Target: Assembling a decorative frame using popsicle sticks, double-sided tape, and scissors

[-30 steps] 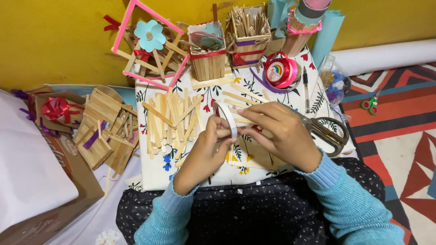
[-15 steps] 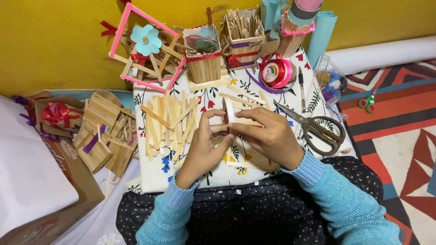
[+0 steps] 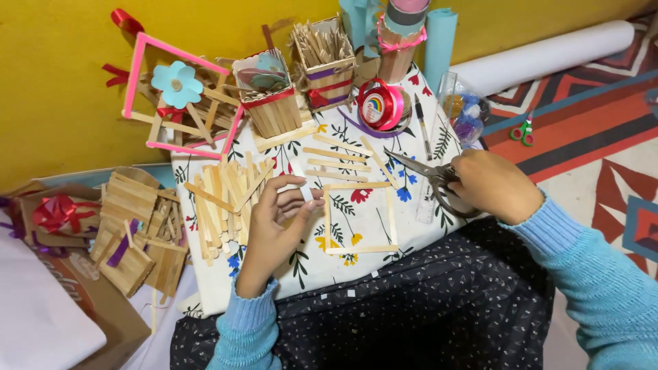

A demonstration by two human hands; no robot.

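While the left hand [image 3: 271, 229] rests on the floral cloth [image 3: 370, 233] with its fingers curled, it pinches a small white strip [image 3: 302, 189] between thumb and forefinger; the strip looks like tape or paper, though it is too small to be sure. Just right of that strip, flat on the cloth, lies a square frame of wooden sticks [image 3: 360, 218], near the fingertips but not touching them. Left of the frame and partly under the left wrist sits a loose pile of wooden sticks [image 3: 223, 199]. Right of the frame, the right hand [image 3: 493, 185] is closed around the handles of a pair of scissors [image 3: 428, 175], whose blades lie shut and point back toward the frame's upper corner. Beyond the frame, a few single sticks [image 3: 336, 157] lie side by side on the cloth, and further on stands a red ribbon spool [image 3: 379, 104] between two small stick baskets [image 3: 274, 103]. Far left of the frame, a pink-edged stick frame with a blue paper flower [image 3: 177, 83] leans against the yellow wall [image 3: 62, 89]. Well to the right of the frame, small green-handled scissors [image 3: 523, 130] lie on the patterned rug [image 3: 589, 130].
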